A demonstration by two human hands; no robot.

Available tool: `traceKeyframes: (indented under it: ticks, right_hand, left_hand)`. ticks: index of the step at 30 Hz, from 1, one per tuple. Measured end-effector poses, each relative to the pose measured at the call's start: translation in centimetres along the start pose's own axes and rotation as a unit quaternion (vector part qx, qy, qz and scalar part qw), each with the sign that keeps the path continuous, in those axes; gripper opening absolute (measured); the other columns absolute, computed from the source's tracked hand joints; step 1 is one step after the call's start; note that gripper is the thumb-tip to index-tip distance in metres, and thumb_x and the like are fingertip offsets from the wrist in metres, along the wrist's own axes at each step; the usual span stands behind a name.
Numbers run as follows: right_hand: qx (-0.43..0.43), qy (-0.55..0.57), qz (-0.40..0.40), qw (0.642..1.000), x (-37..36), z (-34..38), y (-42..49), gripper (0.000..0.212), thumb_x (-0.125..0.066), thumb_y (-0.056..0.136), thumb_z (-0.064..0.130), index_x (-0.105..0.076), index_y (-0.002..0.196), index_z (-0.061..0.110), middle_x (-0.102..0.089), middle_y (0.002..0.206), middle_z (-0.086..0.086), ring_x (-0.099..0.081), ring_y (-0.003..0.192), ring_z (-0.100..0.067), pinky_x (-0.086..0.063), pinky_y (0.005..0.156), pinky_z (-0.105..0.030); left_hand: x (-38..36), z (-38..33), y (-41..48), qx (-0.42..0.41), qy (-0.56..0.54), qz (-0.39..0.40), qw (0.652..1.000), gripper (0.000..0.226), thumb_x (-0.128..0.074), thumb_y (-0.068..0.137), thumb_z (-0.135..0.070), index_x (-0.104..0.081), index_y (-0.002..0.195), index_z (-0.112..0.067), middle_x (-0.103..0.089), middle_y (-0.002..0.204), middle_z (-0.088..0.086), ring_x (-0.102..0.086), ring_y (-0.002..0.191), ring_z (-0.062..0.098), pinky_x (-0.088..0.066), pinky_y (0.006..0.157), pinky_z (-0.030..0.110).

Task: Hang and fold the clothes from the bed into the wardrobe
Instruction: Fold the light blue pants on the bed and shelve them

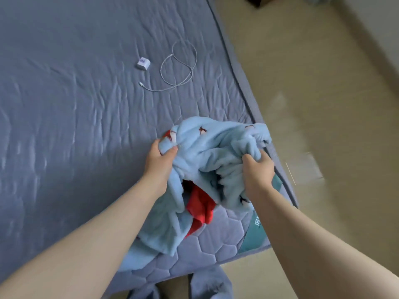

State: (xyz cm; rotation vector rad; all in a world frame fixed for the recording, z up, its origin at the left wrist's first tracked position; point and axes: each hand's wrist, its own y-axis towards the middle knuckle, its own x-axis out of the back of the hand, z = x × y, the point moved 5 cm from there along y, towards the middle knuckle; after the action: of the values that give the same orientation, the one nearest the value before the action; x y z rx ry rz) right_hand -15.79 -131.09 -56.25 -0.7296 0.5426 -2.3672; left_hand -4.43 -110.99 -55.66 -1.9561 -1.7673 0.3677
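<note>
Left grip (pixel 160 156) and right grip (pixel 258 167) each clutched the bunched blue fleece (pixel 213 145); lifting it high would likely have freed the red garment (pixel 199 203).

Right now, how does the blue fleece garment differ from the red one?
The left hand and right hand grip the blue fleece garment; neither visibly holds the red garment. The blue looks plush and bulky; the red looks smoother, mostly hidden within it. Both lie bunched at the mattress corner.
</note>
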Motion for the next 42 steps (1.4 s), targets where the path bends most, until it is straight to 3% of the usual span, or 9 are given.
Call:
traceKeyframes:
  ticks: [9,14,21,25,29,32,34,37,42]
  right_hand:
    - [0.189,0.021,0.022,0.982,-6.3,17.3,-16.2,0.02,-0.048,0.078,0.01,-0.048,0.062,0.022,-0.048,0.059,0.007,-0.042,0.056,-0.011,-0.034,0.051,-0.026]
    - [0.284,0.039,0.035,0.957,-10.0,25.4,-26.3,0.01,-0.048,0.08,0.013,-0.057,0.078,0.014,-0.051,0.064,0.007,-0.046,0.06,-0.009,-0.037,0.056,-0.025]
    - [0.435,0.083,0.057,0.895,-13.3,37.3,-39.0,0.022,-0.047,0.082,0.011,-0.064,0.093,0.02,-0.057,0.072,0.01,-0.053,0.076,-0.014,-0.04,0.065,-0.027]
    - [0.508,0.11,0.091,0.85,-13.7,43.0,-45.1,0.021,-0.046,0.079,0.01,-0.062,0.083,0.023,-0.059,0.069,0.008,-0.052,0.066,-0.006,-0.041,0.059,-0.02]
    - [0.549,0.149,0.169,0.805,-13.9,46.0,-49.4,0.034,-0.047,0.077,0.007,-0.063,0.081,0.036,-0.064,0.073,0.016,-0.057,0.07,0.002,-0.046,0.064,-0.016]
    - [0.57,0.157,0.213,0.778,-13.9,47.2,-51.1,0.036,-0.046,0.075,0.006,-0.067,0.082,0.034,-0.067,0.073,0.015,-0.061,0.071,0.0,-0.048,0.067,-0.019]
    - [0.593,0.145,0.263,0.747,-14.2,47.5,-51.9,0.041,-0.047,0.074,0.003,-0.068,0.077,0.039,-0.069,0.072,0.016,-0.062,0.07,0.003,-0.049,0.063,-0.016]
    - [0.616,0.075,0.319,0.716,-15.2,46.7,-52.4,0.045,-0.054,0.073,-0.001,-0.068,0.072,0.041,-0.069,0.071,0.015,-0.062,0.067,0.004,-0.05,0.058,-0.014]
    - [0.458,0.039,0.473,0.752,-16.6,45.2,-50.1,0.023,-0.062,0.069,0.013,-0.069,0.088,0.023,-0.071,0.079,0.001,-0.066,0.074,-0.013,-0.053,0.065,-0.027]
  left_hand:
    - [14.9,-16.1,-6.1,-0.1,-0.081,-0.02,0.991,0.017,-0.059,0.089,-0.011,-0.054,0.087,-0.027,-0.061,0.087,-0.002,-0.058,0.084,0.018,-0.048,0.079,0.033]
    - [25.3,-22.9,-9.4,-0.144,-0.128,-0.041,0.98,0.016,-0.059,0.089,-0.009,-0.053,0.096,-0.022,-0.062,0.088,0.0,-0.059,0.077,0.017,-0.048,0.069,0.029]
    - [36.4,-32.8,-14.3,-0.231,-0.17,-0.069,0.955,0.018,-0.056,0.087,-0.003,-0.053,0.083,-0.02,-0.06,0.08,0.004,-0.056,0.067,0.017,-0.045,0.062,0.028]
    - [39.6,-38.2,-17.9,-0.246,-0.168,-0.008,0.955,0.009,-0.056,0.09,-0.023,-0.06,0.089,-0.016,-0.066,0.087,0.006,-0.062,0.075,0.018,-0.047,0.064,0.026]
    - [41.5,-42.3,-20.8,-0.329,-0.019,-0.072,0.942,0.006,-0.059,0.09,-0.024,-0.06,0.095,-0.02,-0.062,0.097,-0.001,-0.058,0.087,0.016,-0.046,0.071,0.024]
    - [41.6,-44.6,-22.3,-0.4,0.135,-0.127,0.897,0.075,-0.074,0.077,-0.02,-0.033,0.14,-0.02,-0.039,0.133,0.003,-0.046,0.117,0.02,-0.042,0.098,0.035]
    - [40.9,-45.5,-22.9,-0.434,0.164,-0.12,0.878,0.088,-0.079,0.067,-0.025,-0.032,0.141,-0.015,-0.046,0.13,0.005,-0.048,0.115,0.02,-0.044,0.095,0.036]
    - [40.2,-45.3,-22.5,-0.414,0.14,-0.072,0.897,0.049,-0.073,0.076,-0.012,-0.053,0.12,-0.014,-0.058,0.102,-0.003,-0.054,0.093,0.013,-0.045,0.075,0.024]
    - [41.5,-44.5,-21.3,-0.403,0.06,-0.125,0.905,0.025,-0.063,0.083,0.001,-0.051,0.099,-0.015,-0.058,0.095,0.005,-0.055,0.091,0.021,-0.048,0.087,0.036]
